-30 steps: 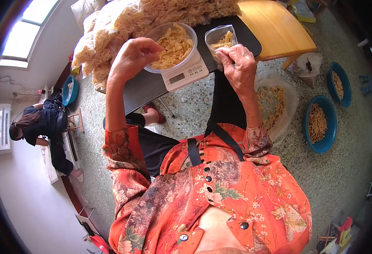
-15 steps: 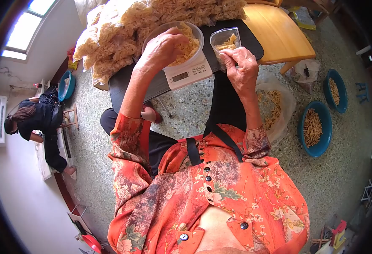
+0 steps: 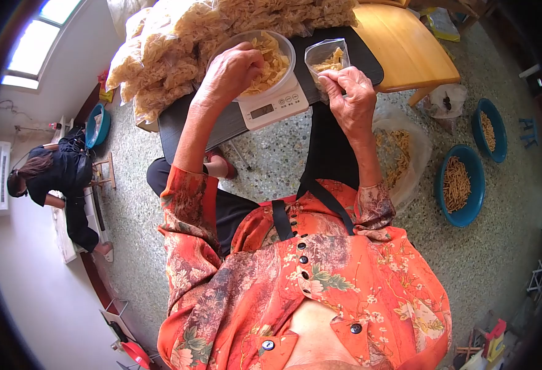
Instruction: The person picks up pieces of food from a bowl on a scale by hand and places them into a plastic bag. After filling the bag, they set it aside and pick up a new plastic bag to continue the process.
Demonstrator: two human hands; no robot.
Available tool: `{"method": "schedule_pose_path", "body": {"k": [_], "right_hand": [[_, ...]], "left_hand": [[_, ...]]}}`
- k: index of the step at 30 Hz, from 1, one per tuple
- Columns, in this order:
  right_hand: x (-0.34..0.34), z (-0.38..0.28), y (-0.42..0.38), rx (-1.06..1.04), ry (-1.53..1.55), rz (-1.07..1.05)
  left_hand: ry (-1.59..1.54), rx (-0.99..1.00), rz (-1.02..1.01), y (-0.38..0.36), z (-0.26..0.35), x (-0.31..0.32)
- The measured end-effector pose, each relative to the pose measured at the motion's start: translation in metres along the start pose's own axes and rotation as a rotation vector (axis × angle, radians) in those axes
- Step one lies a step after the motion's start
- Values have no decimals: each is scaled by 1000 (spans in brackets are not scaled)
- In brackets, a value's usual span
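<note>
My left hand point(image 3: 232, 73) is over the near left part of a clear round bowl point(image 3: 292, 54) of pale yellow dried strips point(image 3: 275, 65). Its fingers are curled together, and whatever they may hold is hidden. The bowl rests on a white digital scale point(image 3: 275, 110) whose display digits are too small to read. To the right, my right hand point(image 3: 350, 92) pinches the near edge of a small clear plastic bag point(image 3: 316, 57). The bag stands with its mouth open and has some of the same strips inside.
Many filled bags point(image 3: 166, 55) are piled behind the black table point(image 3: 190, 129). A wooden stool point(image 3: 403, 46) adjoins it. On the floor right are a large plastic bag point(image 3: 416, 160) and blue basins point(image 3: 479, 203) of stick-shaped pieces. A person in black point(image 3: 52, 166) is at far left.
My left hand has drawn back leftward from the strips in the bowl, its fingers more curled. My right hand keeps its pinch on the bag, almost unmoved.
</note>
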State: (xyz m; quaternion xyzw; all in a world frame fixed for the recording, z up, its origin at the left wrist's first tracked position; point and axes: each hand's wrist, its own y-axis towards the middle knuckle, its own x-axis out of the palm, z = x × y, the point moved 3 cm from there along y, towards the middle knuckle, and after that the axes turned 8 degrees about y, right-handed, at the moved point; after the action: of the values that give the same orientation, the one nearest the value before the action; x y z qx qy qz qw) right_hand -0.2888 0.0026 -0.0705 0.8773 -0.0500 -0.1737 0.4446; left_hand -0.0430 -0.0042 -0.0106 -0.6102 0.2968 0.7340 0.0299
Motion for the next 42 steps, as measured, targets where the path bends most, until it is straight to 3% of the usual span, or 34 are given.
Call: {"method": "schedule_pose_path", "body": {"k": [10, 17, 19, 21, 23, 24, 28, 31, 39, 41, 42], "right_hand": [[1, 0, 0, 1, 0, -1], [1, 2, -1, -10, -18, 7], [2, 1, -1, -3, -9, 7], [3, 0, -1, 3, 1, 5], [4, 0, -2, -5, 3, 1], [4, 0, -2, -5, 4, 2], [3, -1, -1, 11, 14, 12], [2, -1, -1, 12, 15, 16], [2, 0, -2, 16, 15, 20], [1, -2, -1, 22, 26, 22], [1, -2, -1, 22, 23, 23]], "left_hand": [[-33, -5, -27, -1, -6, 1], [-208, -75, 174, -4, -15, -13], [-763, -563, 208, -11, -22, -14], [-934, -607, 188, -14, -38, -15], [-1558, -687, 172, -16, -47, -5], [-1523, -737, 184, -15, -43, -6], [-1588, -735, 178, -3, -26, -5], [-1646, -620, 114, 14, -13, -1], [-1741, -498, 153, 55, 25, 17], [-1779, -417, 247, 66, 32, 30], [-1763, -395, 192, 64, 44, 16]]}}
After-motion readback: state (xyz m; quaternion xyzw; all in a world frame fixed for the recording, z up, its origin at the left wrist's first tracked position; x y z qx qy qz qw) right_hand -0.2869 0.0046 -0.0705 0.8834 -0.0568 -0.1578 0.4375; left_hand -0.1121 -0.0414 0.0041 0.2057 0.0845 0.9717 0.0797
